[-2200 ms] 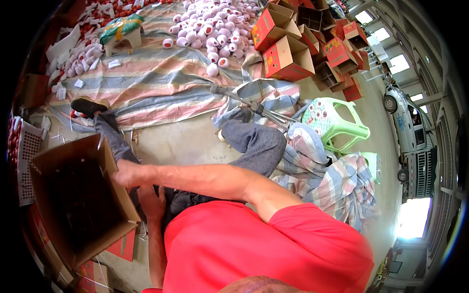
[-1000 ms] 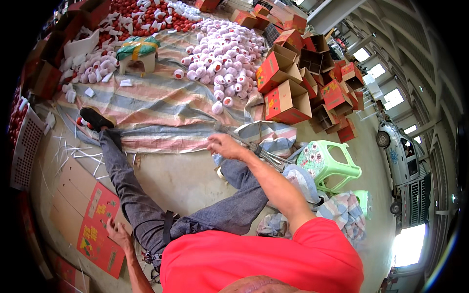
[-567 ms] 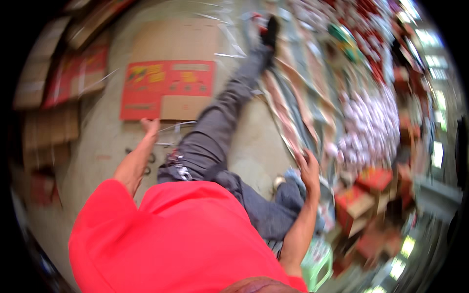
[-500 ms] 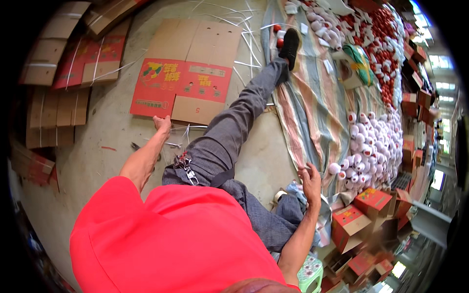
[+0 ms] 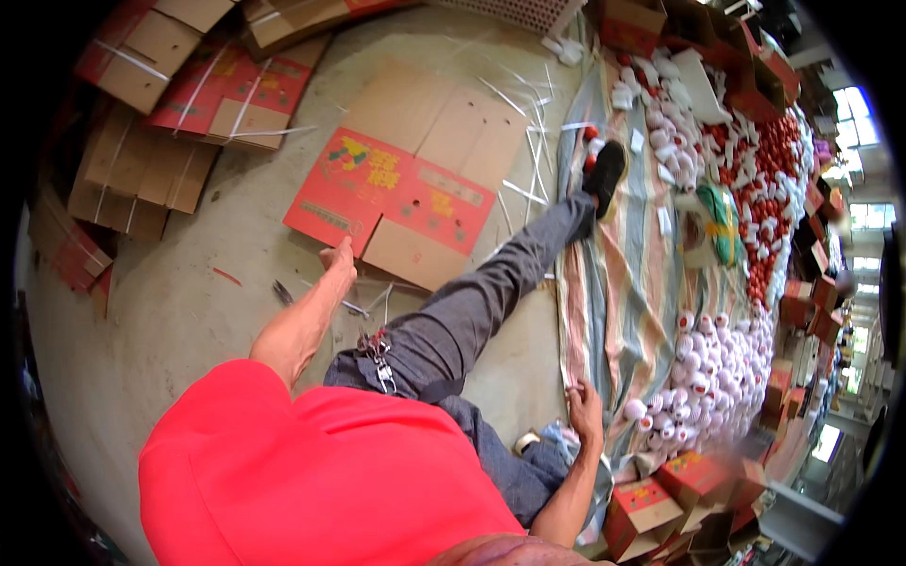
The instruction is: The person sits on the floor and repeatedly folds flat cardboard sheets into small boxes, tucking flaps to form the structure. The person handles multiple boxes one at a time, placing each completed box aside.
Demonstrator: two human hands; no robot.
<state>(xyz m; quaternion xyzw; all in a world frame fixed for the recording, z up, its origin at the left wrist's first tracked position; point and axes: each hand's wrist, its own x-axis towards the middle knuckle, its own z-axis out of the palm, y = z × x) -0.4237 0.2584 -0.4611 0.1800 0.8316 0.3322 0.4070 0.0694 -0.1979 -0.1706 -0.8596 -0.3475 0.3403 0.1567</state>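
My left hand (image 5: 340,258) is closed at the near edge of a flattened cardboard carton (image 5: 448,193), by a slot between its flaps. The carton lies on the concrete floor, part plain brown and part red with yellow print. My right hand (image 5: 586,411) hangs off to the right beside a striped sheet (image 5: 618,311), its fingers loosely bent and apart, with nothing visible in them. My leg in grey trousers stretches forward, the black shoe (image 5: 605,174) on the sheet's edge. A bunch of keys (image 5: 377,354) hangs at my waist.
Strapped stacks of flat cartons (image 5: 142,160) stand at the left. White straps (image 5: 536,141) lie scattered beyond the carton. On the right are a heap of net-wrapped round fruit (image 5: 708,368), loose red fruit (image 5: 769,170), a green bag (image 5: 721,223) and open boxes (image 5: 642,514).
The view has turned, so the floor, carton and stacks sit tilted and shifted right. My left hand stays at the carton's edge; my right hand appears lower, still beside the sheet.
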